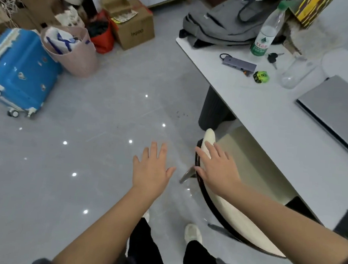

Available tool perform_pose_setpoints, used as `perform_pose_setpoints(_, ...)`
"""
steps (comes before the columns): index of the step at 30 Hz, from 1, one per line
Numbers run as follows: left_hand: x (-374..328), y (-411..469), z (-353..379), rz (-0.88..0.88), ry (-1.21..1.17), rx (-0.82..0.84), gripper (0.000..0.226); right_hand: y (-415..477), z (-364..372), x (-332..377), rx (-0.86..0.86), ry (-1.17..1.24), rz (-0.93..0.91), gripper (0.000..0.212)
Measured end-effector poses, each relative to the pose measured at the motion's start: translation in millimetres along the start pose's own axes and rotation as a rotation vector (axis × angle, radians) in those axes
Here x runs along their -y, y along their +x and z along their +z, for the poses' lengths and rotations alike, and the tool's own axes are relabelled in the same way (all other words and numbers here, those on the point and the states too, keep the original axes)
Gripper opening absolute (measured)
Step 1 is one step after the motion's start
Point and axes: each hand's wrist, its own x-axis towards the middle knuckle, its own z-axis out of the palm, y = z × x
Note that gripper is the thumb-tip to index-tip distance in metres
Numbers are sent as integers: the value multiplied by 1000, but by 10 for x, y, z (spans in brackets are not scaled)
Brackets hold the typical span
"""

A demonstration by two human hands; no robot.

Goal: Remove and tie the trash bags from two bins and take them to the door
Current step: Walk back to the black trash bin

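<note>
My left hand (152,168) is stretched out over the grey tiled floor, fingers straight and spread, holding nothing. My right hand (216,167) is also flat and open, held over the curved cream backrest of a chair (231,212); contact with it is unclear. At the far left a pink bin (76,57) stands on the floor with a white and blue bag (59,39) stuffed in its top. A red bag (102,36) with dark contents sits behind it. No second bin is plainly visible.
A blue suitcase (18,69) lies at the left beside the pink bin. Cardboard boxes (134,27) stand at the back. A white table (276,111) on the right carries a grey backpack (222,24), bottles, keys, a hub and a laptop (339,110).
</note>
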Motion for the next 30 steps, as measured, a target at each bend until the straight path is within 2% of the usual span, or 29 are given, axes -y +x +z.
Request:
perform_pose_setpoints(6,-823,-675,192,-8,-9,6,72,-824,66,-564,-14,15,-64,57)
perform_pose_setpoints(18,-1944,-2127,736,-35,39,-71,73,-2485,328,-1074,-83,77,-88,57)
perform_pose_setpoints(23,-2379,-3024,938,-91,-49,-98,74,-3493,320,-1242,-63,85,-65,56)
perform_pose_setpoints(30,-3061,-3861,1076,-114,-101,-98,74,-4427,289,-1489,-4,69,-156,59)
